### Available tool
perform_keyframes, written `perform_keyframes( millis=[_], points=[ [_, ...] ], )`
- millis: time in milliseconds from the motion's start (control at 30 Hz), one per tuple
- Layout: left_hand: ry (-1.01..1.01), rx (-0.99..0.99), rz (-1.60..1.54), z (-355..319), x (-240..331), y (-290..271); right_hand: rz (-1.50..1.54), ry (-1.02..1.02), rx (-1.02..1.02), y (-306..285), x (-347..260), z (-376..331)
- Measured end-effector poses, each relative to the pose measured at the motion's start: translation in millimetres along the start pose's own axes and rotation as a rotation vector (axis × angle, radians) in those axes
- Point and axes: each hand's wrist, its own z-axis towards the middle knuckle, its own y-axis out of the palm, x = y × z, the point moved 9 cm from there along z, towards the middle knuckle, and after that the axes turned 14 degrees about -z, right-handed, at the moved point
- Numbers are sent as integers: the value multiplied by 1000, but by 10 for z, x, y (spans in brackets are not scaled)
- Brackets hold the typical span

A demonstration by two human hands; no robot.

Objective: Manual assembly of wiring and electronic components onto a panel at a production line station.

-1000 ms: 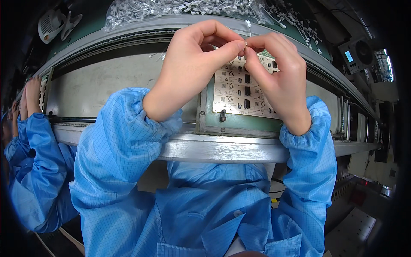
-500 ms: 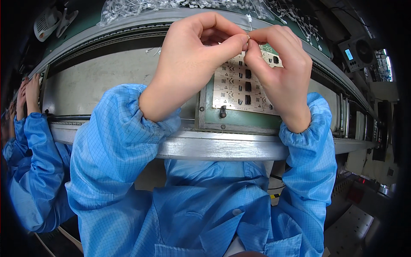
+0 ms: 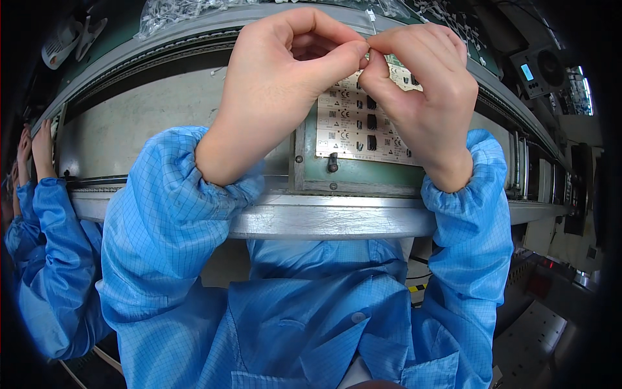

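My left hand [image 3: 272, 84] and my right hand [image 3: 427, 81] meet over the far part of a circuit board panel [image 3: 337, 139]. Thumb and forefinger of each hand are pinched together, tips touching. A thin cable with a small white plug [image 3: 370, 14] sticks up beyond the fingertips, its lower end running into the pinch, where the fingers hide it. Black components [image 3: 372, 121] stand in rows on the pale panel, which lies in a green fixture [image 3: 363, 178] with a black knob [image 3: 332, 162] at its near edge. My right hand covers part of the panel.
A metal rail [image 3: 324, 217] crosses in front of me, along a conveyor line [image 3: 149, 129]. Beyond it lie plastic bags of white cables [image 3: 188, 16] and loose cables [image 3: 447, 23]. A co-worker's hands [image 3: 42, 149] are at the left. A speaker-like device [image 3: 541, 71] stands right.
The whole view has shifted slightly, so the panel and both hands sit a little higher and further left. Both hands keep the same pinch.
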Motion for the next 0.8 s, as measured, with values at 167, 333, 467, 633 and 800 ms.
perform_keyframes(
  millis=[167,333,467,633,800],
  points=[
    [-48,54,-93,11,26,8,4,52,-88,79,49,-25],
    [265,-13,447,53,479,48,41,278,-33,-60,513,-61],
    [310,-183,674,129,91,1,19,402,3,-74,979,-171],
    [226,-249,688,175,-209,-10,34,464,30,-60,1359,-298],
    [1,-88,689,197,-192,3,-4,476,18,-176,1305,-363]
  ],
)
